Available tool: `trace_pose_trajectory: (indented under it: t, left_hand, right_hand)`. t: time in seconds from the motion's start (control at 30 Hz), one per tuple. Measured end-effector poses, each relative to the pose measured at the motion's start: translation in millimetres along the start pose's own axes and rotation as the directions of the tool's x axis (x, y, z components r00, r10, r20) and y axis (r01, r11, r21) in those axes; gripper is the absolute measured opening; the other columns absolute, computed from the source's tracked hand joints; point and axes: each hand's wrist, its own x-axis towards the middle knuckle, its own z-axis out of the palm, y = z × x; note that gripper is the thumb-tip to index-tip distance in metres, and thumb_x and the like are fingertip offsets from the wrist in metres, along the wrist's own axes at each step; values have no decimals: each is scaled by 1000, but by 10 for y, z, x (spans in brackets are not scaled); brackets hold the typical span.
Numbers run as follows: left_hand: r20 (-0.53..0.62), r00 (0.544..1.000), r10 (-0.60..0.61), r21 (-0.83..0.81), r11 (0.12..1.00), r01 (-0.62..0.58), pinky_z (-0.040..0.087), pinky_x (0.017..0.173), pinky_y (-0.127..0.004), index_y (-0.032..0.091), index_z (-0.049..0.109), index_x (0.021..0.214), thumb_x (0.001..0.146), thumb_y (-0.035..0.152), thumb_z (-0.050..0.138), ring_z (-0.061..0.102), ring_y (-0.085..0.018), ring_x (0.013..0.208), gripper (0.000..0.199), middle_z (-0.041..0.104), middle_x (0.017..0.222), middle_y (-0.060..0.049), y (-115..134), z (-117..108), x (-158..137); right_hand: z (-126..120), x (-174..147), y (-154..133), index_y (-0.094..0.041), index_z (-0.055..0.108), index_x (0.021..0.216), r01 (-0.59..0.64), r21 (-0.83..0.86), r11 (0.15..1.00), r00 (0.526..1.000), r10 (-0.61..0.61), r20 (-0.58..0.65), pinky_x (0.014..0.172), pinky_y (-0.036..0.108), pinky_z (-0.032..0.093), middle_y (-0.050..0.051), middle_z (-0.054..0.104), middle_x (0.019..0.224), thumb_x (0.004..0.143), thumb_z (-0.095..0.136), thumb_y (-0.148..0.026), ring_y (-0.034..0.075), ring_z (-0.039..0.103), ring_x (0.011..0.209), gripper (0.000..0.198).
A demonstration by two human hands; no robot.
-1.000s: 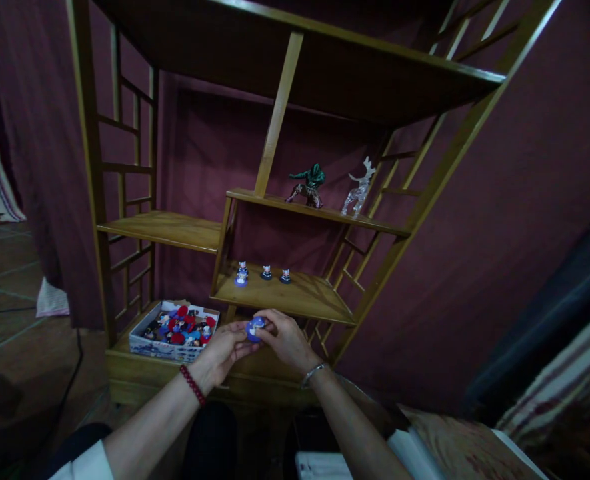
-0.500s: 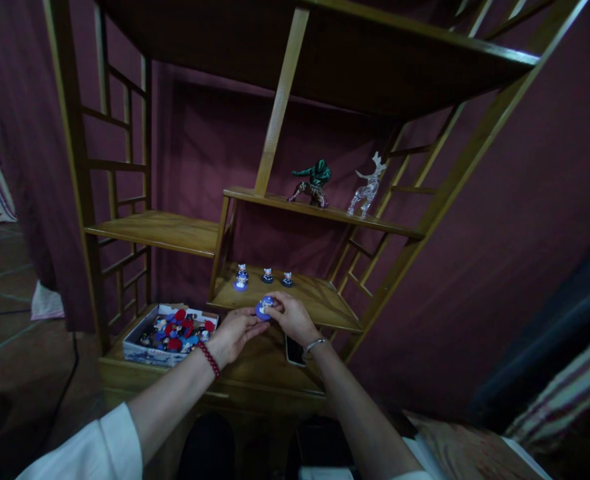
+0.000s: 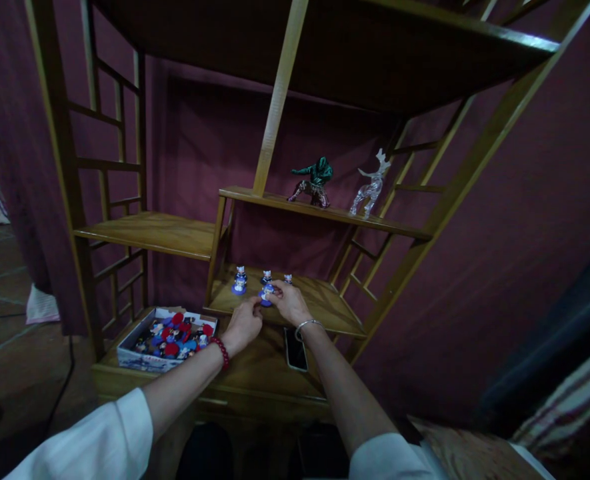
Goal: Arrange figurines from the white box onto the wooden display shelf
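Observation:
A small purple-and-white figurine [image 3: 267, 294] on a round purple base is at the front of the low shelf [image 3: 319, 308]. My right hand [image 3: 291, 303] pinches it from the right with thumb and fingers. From the left, my left hand [image 3: 245, 325] has its fingers curled and its fingertips against the figurine's base. Left of it stands a matching purple figurine [image 3: 239, 285]. Behind are three dark-based figurines: one at the left [image 3: 241, 273], one in the middle [image 3: 267, 276], and one at the right [image 3: 288, 279], partly hidden by my right hand.
An open box [image 3: 147, 362] of many jumbled figurines sits at the lower left. A phone [image 3: 295, 350] lies below my right wrist. On the shelf above stand a green crouching statue [image 3: 316, 181] and a clear deer [image 3: 371, 185]. Wooden uprights [image 3: 279, 93] divide the unit.
Both hands have moved forward, bringing the purple figurine from in front of the shelf to its front area. My left hand has turned from palm-up under it to fingertips at its base.

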Motion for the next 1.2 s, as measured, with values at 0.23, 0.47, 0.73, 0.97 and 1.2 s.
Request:
trace_pose_trajectory:
  t: [0.23, 0.47, 0.73, 0.97, 1.2]
  left_hand:
    - [152, 921, 359, 603, 704, -375, 32, 96, -34, 10, 57, 106, 68, 5, 40, 47, -24, 107, 42, 55, 112, -14, -30, -27, 77]
    - [205, 906, 372, 635, 653, -412, 27, 100, -34, 11, 55, 108, 73, 7, 38, 41, -22, 114, 39, 51, 118, -14, -159, -68, 230]
    - [302, 860, 412, 606, 614, -507, 27, 100, -37, 12, 51, 110, 80, 17, 36, 40, -23, 113, 34, 47, 119, -14, -230, -88, 335]
    - [333, 857, 393, 699, 508, -504, 34, 92, -36, 15, 53, 102, 82, 19, 34, 45, -21, 100, 28, 50, 104, -11, -230, -86, 391]
    - [329, 834, 443, 750, 414, -515, 36, 87, -35, 14, 53, 100, 84, 19, 31, 44, -21, 96, 28, 50, 98, -11, -242, -63, 344]
  right_hand:
    - [85, 188, 178, -21, 60, 98, -34, -105, 994, 999, 35, 1, 69, 22, 44, 0, 64, 80, 69, 59, -19, 12, 57, 70, 30]
    - [189, 306, 325, -22, 61, 97, -45, -141, 989, 999, 45, -6, 68, 21, 43, 0, 65, 81, 68, 61, -21, 12, 58, 71, 29]
    - [249, 337, 356, -22, 61, 92, -63, -109, 992, 998, 64, 6, 65, 21, 44, 0, 65, 77, 69, 59, -20, 12, 58, 67, 23]
    - [294, 316, 394, -19, 57, 99, -63, 33, 997, 998, 63, 21, 67, 22, 46, 2, 64, 83, 69, 56, -18, 11, 58, 69, 29]
    - [180, 206, 581, -16, 51, 108, -124, 87, 988, 962, 141, -234, 69, 24, 47, 3, 61, 87, 70, 43, -14, 10, 56, 67, 38]
